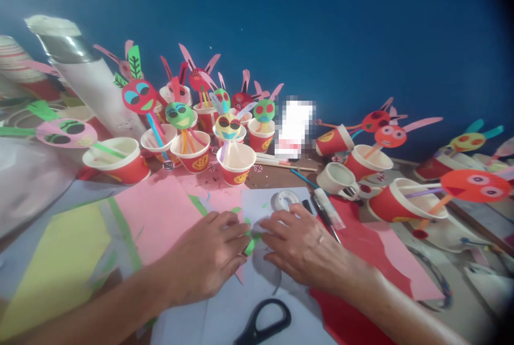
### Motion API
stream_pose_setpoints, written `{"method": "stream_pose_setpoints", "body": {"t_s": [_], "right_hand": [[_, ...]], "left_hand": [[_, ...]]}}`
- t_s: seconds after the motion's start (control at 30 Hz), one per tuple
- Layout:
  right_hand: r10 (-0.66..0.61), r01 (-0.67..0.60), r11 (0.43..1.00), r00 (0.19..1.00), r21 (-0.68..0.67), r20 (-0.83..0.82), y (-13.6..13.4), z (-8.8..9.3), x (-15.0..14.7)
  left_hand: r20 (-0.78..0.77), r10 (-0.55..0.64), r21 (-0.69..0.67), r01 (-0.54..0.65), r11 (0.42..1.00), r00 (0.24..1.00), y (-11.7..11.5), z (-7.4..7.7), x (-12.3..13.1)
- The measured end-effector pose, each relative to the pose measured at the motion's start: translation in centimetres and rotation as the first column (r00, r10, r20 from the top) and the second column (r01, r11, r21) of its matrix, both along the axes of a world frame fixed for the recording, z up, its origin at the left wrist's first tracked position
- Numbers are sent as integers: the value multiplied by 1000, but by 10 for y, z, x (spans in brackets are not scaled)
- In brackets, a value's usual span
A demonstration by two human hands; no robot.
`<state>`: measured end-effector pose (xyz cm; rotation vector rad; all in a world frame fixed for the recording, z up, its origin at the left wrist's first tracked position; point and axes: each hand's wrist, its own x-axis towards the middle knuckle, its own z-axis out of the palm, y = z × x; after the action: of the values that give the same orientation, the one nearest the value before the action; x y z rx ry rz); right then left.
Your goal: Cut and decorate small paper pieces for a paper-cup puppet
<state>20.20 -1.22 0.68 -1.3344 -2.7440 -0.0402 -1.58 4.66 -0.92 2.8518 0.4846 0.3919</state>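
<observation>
My left hand [214,251] rests on the papers, its fingers bent and closed on a bright green paper scrap [250,247] that shows at the fingertips. Facing it, my right hand [299,240] lies with fingers apart on a white sheet [225,318], and nothing shows in its grasp. Part of the scrap is hidden by the left fingers. Just beyond the right hand is a roll of clear tape [285,200]. Black-handled scissors [267,321] lie nearer to me, their blades out of view.
Red paper cups [236,173] with paper faces on straws stand along the back. Pink paper [155,216], yellow paper [60,259] and red paper [353,302] overlap on the table. A white mug [337,180], a pen [324,211] and a tall flask [86,77] stand or lie around.
</observation>
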Motion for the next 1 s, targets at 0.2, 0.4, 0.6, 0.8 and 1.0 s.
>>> {"method": "stream_pose_setpoints", "body": {"t_s": [0.2,0.4,0.6,0.8,1.0], "right_hand": [[36,-37,999,996,-5,-79,-5,-2,-7],[-56,53,997,997,-51,-51,-14,-8,-18],[-75,75,997,996,-12,-39,-14,-5,-15],[1,-1,998,1000,-58,-1,-4,-2,-2],[43,-44,999,997,-13,-58,-4,2,-1]], "left_hand": [[-26,-13,27,14,1000,1000,0,-4,0],[-43,6,38,-4,999,999,-1,-7,0],[-96,4,34,-1,999,995,-3,-8,-1],[-129,4,30,-1,1000,992,-3,-8,0],[-126,-9,16,11,1000,992,-2,-11,-1]]}}
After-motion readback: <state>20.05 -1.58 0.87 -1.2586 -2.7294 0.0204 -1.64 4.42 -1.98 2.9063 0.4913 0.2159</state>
